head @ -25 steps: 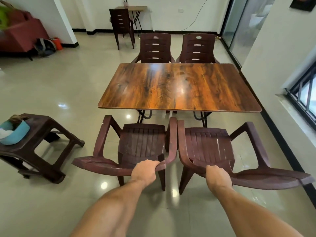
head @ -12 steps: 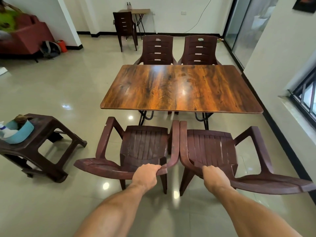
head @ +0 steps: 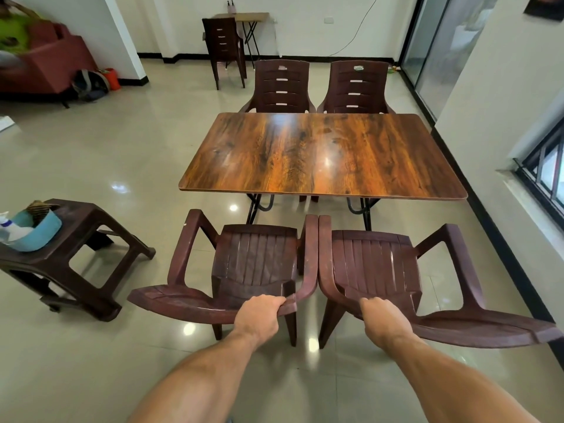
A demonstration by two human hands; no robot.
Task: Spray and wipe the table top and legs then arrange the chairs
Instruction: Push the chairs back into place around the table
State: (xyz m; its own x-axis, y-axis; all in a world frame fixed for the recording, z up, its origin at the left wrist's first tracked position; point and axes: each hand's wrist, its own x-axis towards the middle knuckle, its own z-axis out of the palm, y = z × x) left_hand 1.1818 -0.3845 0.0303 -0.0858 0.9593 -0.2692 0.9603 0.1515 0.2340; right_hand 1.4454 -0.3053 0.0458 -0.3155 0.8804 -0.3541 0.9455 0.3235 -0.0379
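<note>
White walls (head: 183, 22); glossy beige tile floor (head: 91, 166); barred window (head: 546, 172) at rt.

left hand (head: 259, 315): bare, no glove or ring | right hand (head: 385, 319): bare | forearms: bare, no sleeves, no watch

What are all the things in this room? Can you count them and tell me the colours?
table: one, shiny orange-brown wood top, middle of the room
near chairs: two, dark brown plastic, side by side at the table's near edge
far chairs: two, dark brown, behind the table
spare chair: one, dark brown, by the back wall
small table: one, light top, back wall
stool: one, dark brown, left
blue tub: one, on the stool, holding cleaning things
hands: left hand and right hand, each gripping a near chair's backrest
</note>
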